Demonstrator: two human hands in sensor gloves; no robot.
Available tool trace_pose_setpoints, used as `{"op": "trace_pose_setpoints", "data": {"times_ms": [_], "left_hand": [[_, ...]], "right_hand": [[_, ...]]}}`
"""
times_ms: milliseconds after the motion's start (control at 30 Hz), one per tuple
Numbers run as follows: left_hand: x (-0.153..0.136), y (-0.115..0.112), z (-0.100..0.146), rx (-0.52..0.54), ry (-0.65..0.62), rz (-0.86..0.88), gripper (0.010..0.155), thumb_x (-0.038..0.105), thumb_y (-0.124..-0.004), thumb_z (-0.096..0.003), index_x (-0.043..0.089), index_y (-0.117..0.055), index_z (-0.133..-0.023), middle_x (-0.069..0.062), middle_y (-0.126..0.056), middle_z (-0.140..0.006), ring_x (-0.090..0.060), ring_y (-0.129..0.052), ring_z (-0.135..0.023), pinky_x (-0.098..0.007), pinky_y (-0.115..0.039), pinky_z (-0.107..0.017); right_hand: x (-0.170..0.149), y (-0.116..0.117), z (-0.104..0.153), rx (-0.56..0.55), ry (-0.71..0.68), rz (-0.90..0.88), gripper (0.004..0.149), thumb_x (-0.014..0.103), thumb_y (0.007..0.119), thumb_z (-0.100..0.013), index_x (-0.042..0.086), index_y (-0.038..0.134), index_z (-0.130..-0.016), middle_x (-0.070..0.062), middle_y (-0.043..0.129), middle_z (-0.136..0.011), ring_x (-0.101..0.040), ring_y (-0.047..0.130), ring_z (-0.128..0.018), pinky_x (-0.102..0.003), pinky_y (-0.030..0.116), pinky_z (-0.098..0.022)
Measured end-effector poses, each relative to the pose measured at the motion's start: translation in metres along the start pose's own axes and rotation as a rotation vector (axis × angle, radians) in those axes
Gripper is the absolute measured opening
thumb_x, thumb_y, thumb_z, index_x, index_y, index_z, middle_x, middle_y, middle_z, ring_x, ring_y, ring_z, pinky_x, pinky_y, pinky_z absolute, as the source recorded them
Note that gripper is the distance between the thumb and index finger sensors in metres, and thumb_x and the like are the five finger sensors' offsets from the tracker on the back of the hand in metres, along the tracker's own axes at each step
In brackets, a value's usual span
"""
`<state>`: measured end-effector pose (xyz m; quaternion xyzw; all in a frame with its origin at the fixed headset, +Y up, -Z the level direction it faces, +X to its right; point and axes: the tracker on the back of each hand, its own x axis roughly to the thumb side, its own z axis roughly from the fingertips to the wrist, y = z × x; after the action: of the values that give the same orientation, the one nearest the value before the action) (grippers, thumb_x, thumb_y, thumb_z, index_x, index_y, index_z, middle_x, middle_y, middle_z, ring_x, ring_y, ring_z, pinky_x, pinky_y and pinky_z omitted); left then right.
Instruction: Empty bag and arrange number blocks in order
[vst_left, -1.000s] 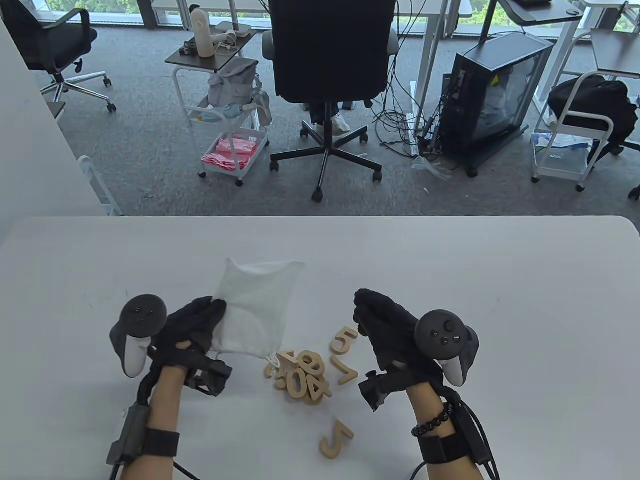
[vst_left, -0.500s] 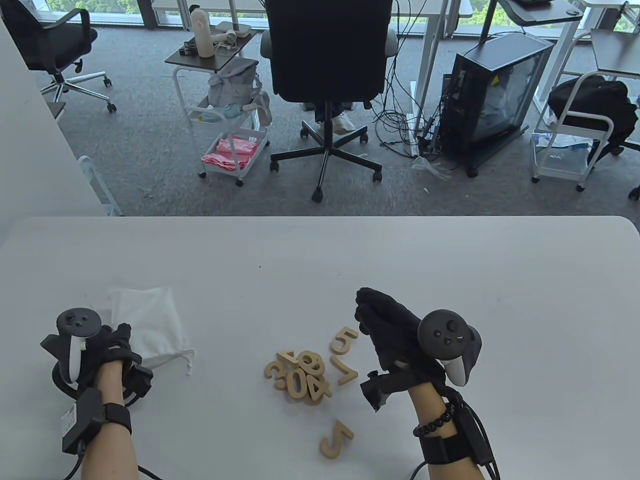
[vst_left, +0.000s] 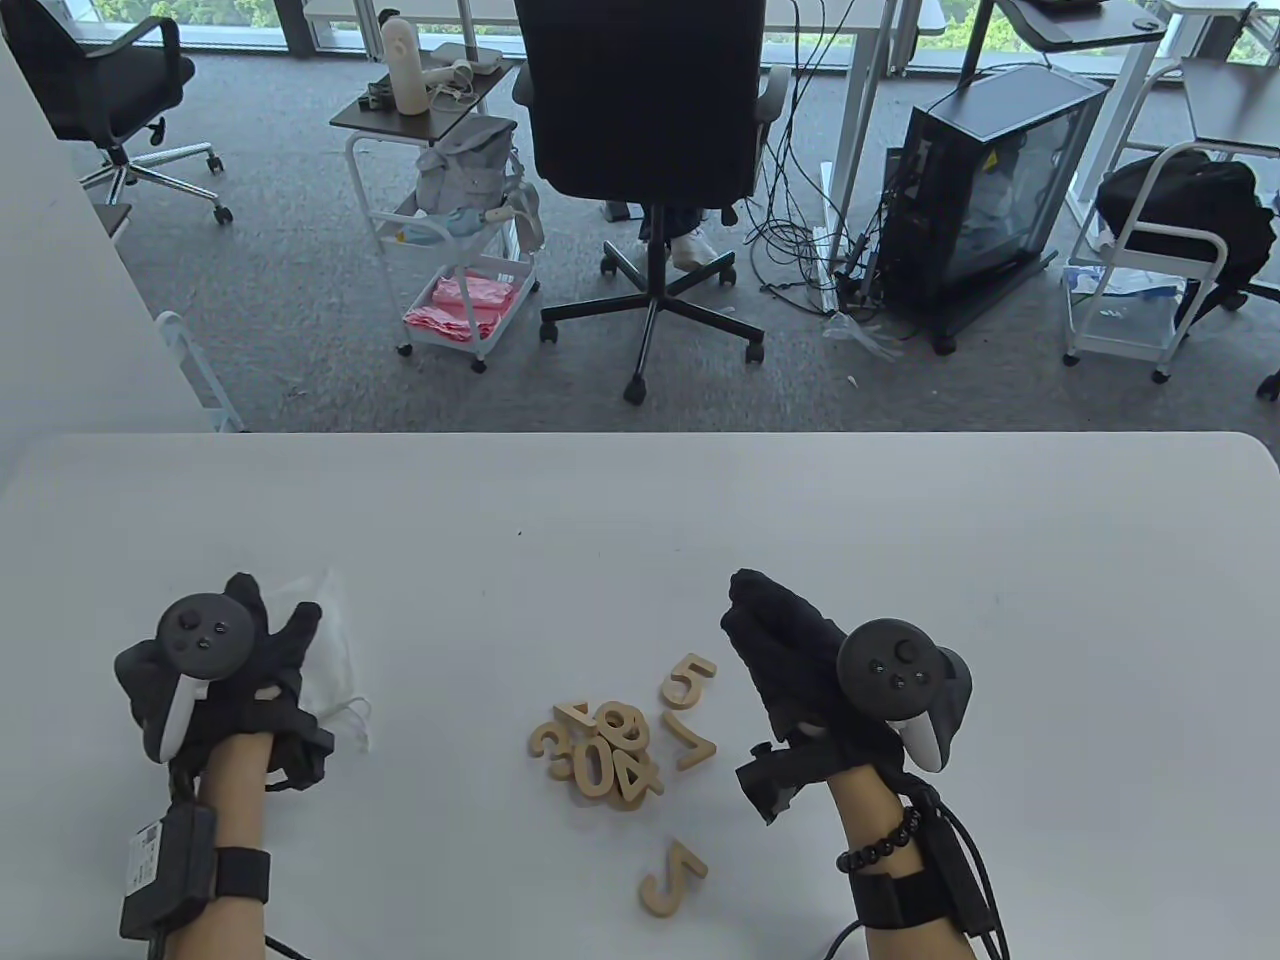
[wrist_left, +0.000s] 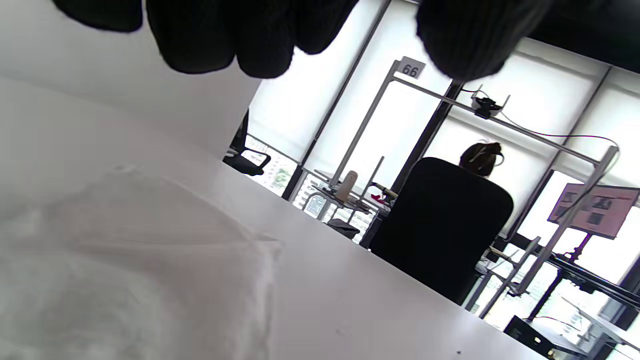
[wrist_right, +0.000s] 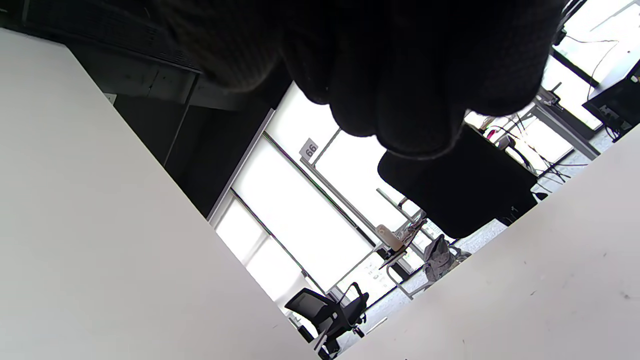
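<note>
Mid-table: two loose 5s (vst_left: 688, 681), one pile (vst_left: 598, 753).

Table view: bright, even daylight entering from windows along the top edge. White table (vst_left: 900, 560) near overexposed, low texture; shadows under hands and blocks soft and faint. Sharp focus throughout; mild wide-angle bowing at the table's far corners.

Left wrist view: strongly backlit, windows at centre and right blown out to white. Gloved fingers (wrist_left: 200, 35) at the top edge are featureless black. White bag (wrist_left: 125, 270) at lower left is out of focus, hazy.

Right wrist view: same backlight; glove at the top is a black mass, blurred. Frame tilted; window area clipped.
</note>
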<state>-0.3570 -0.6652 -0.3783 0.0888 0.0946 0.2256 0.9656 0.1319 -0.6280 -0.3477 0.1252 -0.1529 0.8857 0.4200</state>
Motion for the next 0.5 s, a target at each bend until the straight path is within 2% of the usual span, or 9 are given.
{"op": "trace_pose_setpoints", "data": {"times_ms": [133,267,367,500], "left_hand": [[0.052,-0.024,0.023,-0.066,-0.213,-0.031,0.081,0.052,-0.073,-0.0531,0.002,-0.050,-0.113,-0.031,-0.057,-0.111,-0.061,-0.067,-0.098,-0.077,-0.055,-0.065],[0.094,-0.054,0.045,-0.140,-0.356,-0.113,0.080,0.052,-0.072,-0.0533,0.003,-0.050,-0.113,-0.030,-0.056,-0.111,-0.061,-0.065,-0.099,-0.078,-0.054,-0.065],[0.115,-0.075,0.058,-0.178,-0.420,-0.216,0.080,0.052,-0.072,-0.0534,0.003,-0.050,-0.113,-0.031,-0.055,-0.112,-0.062,-0.065,-0.099,-0.078,-0.054,-0.065],[0.120,-0.091,0.065,-0.135,-0.440,-0.308,0.080,0.051,-0.073,-0.0532,0.002,-0.051,-0.112,-0.031,-0.056,-0.111,-0.061,-0.065,-0.099,-0.078,-0.054,-0.065]], "right_hand": [[0.000,0.004,0.005,0.063,-0.036,0.122,0.057,0.037,0.078,-0.054,0.005,0.072,-0.101,-0.025,0.081,-0.096,-0.046,0.093,-0.077,-0.059,0.080,-0.059],[0.001,0.014,0.015,0.100,-0.058,0.260,0.060,0.039,0.079,-0.053,0.005,0.070,-0.102,-0.026,0.080,-0.096,-0.047,0.092,-0.077,-0.060,0.080,-0.058],[0.004,0.035,0.029,0.149,-0.102,0.358,0.062,0.041,0.080,-0.052,0.005,0.071,-0.101,-0.027,0.080,-0.096,-0.048,0.092,-0.077,-0.060,0.080,-0.058],[0.006,0.076,0.045,0.300,-0.144,0.532,0.065,0.044,0.081,-0.050,0.006,0.072,-0.102,-0.030,0.080,-0.096,-0.051,0.093,-0.076,-0.062,0.081,-0.057]]}}
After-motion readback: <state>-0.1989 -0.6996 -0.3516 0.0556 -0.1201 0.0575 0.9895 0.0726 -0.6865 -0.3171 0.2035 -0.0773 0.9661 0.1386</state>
